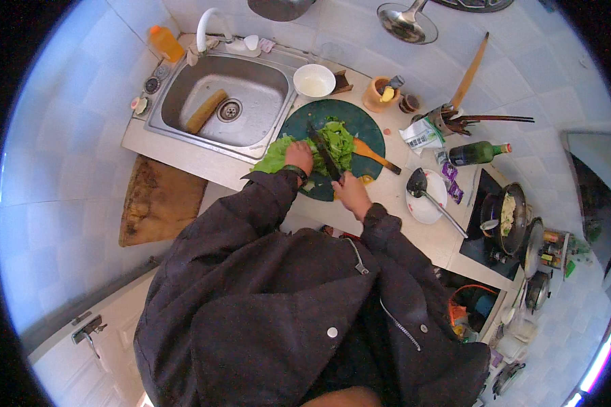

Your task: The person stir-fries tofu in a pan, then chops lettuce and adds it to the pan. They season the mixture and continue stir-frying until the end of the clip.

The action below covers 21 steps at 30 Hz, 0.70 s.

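On a round dark green cutting board [331, 109] lie leafy greens [275, 155], whole leaves toward the left and a cut pile [338, 137] on the right. My left hand [299, 156] presses down on the leaves, fingers curled near the blade. The handle of a dark-bladed kitchen knife [323, 150] is in my right hand [353, 194]; its blade points away from me, between the held leaves and the cut pile. A wooden spatula [369, 152] with a dark handle end rests on the board's right side, partly under the greens.
Left of the board, a steel sink [257, 122] holds a long yellowish-brown vegetable [206, 111]. A white bowl [314, 81] stands behind the board. To the right are a plate [427, 203] with a ladle [416, 183] across it, a green bottle [478, 152] and a wok [511, 219] containing food.
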Tool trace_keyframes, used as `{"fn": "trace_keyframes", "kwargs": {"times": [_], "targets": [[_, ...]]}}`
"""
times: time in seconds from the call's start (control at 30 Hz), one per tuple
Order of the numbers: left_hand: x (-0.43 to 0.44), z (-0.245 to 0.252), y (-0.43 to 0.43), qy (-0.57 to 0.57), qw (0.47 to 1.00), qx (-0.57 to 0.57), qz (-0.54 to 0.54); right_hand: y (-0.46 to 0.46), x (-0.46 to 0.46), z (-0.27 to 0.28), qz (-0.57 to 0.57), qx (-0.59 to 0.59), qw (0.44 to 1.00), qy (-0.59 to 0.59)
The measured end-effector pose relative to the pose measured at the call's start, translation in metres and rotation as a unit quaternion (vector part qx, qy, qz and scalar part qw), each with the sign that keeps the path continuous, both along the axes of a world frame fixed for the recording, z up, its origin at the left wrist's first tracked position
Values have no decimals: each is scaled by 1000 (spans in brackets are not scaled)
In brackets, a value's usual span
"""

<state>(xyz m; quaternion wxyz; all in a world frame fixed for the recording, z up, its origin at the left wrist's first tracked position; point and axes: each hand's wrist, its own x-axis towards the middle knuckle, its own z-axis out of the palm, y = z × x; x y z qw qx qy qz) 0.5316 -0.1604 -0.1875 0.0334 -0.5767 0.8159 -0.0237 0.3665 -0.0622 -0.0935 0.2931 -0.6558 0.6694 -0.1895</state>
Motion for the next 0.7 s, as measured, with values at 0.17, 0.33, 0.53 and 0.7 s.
{"fn": "trace_keyframes", "kwargs": {"times": [0.17,0.33,0.53,0.7], "targets": [[9,3,5,58,997,-55,-14,7,-2,7,-34,55,998,-13],[0,10,-10,99,994,-53,14,22,-5,38,-77,18,996,-41],[0,-5,-12,110,990,-86,23,25,-4,40,-9,72,997,18],[10,11,4,82,995,-58,5,14,-11,32,15,65,997,28]]}}
